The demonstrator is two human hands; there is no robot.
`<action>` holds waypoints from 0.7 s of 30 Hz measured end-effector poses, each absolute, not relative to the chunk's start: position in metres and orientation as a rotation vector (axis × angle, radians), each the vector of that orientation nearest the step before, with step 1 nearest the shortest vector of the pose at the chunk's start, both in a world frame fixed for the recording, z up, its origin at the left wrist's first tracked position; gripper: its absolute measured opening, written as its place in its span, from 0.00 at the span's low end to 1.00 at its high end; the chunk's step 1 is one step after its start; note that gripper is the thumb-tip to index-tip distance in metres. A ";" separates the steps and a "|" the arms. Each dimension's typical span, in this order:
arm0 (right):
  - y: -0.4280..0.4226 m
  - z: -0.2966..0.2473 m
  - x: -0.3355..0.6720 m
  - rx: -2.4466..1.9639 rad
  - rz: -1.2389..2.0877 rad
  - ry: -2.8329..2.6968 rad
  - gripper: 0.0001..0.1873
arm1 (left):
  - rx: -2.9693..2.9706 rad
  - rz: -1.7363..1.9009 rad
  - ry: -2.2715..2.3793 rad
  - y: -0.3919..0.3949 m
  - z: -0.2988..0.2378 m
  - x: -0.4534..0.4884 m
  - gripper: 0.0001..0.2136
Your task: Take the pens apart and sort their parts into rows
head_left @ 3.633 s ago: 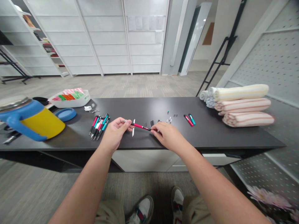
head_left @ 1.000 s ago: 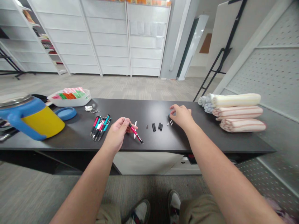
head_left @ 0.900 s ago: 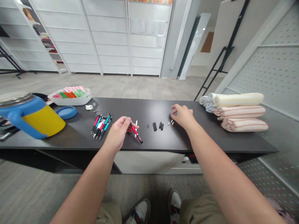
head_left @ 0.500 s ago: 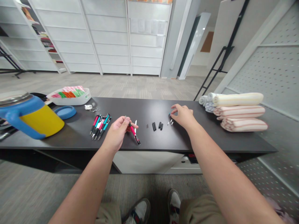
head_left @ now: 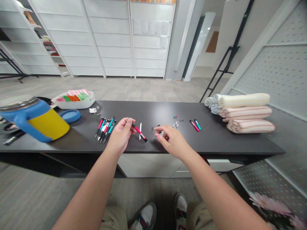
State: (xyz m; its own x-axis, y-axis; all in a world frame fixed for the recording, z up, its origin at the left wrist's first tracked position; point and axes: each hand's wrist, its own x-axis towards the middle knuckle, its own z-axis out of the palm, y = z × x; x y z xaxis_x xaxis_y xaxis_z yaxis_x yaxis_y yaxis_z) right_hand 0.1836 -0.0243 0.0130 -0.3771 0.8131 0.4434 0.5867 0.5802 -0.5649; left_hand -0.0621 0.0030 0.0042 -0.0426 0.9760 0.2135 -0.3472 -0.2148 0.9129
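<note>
My left hand (head_left: pixel 120 135) grips a red-and-black pen (head_left: pixel 139 131) between thumb and fingers, its tip pointing right. A thin white strip (head_left: pixel 140 131) lies on the table just past that pen. My right hand (head_left: pixel 171 140) hovers with fingers apart beside several small black pen parts (head_left: pixel 158 127), partly hiding them. Farther right lie tiny pen pieces (head_left: pixel 176 125), then a red pen (head_left: pixel 194 125) and a teal pen (head_left: pixel 197 124). A bundle of several red, teal and black pens (head_left: pixel 105 129) sits left of my left hand.
The black table (head_left: pixel 153 140) holds a large blue-and-yellow jug (head_left: pixel 35 121), a blue lid (head_left: pixel 70 116) and a white tray of colourful items (head_left: pixel 73 101) at left. Rolled striped towels (head_left: pixel 246 113) are stacked at right.
My right hand has moved left and toward me, from the tiny pieces to the black parts, uncovering the red and teal pens. The pen in my left hand now points more to the right.
</note>
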 end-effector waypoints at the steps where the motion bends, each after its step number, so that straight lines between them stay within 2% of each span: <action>1: -0.026 0.010 0.180 -1.107 0.470 -2.110 0.14 | 1.114 1.502 0.820 0.001 0.004 -0.062 0.14; 6: -0.026 0.007 0.177 -1.103 0.701 -2.091 0.17 | 1.271 1.398 0.795 -0.006 0.003 -0.062 0.14; 10: -0.025 0.009 0.181 -1.070 0.714 -2.106 0.15 | 1.343 1.344 0.826 -0.006 0.000 -0.063 0.14; 16: -0.023 0.012 0.189 -1.152 0.793 -2.021 0.18 | 1.381 1.331 0.901 -0.004 -0.002 -0.066 0.14; 21: -0.021 0.009 0.189 -1.153 0.726 -2.004 0.15 | 1.387 1.357 0.983 -0.004 0.001 -0.063 0.14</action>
State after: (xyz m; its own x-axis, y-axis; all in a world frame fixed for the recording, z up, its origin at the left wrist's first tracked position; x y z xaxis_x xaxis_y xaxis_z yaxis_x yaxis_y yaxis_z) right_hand 0.1889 -0.0208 0.0089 -0.3562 0.8869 0.2942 0.4924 0.4457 -0.7476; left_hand -0.0627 -0.0041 0.0010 0.0694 0.9651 0.2524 -0.0614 -0.2484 0.9667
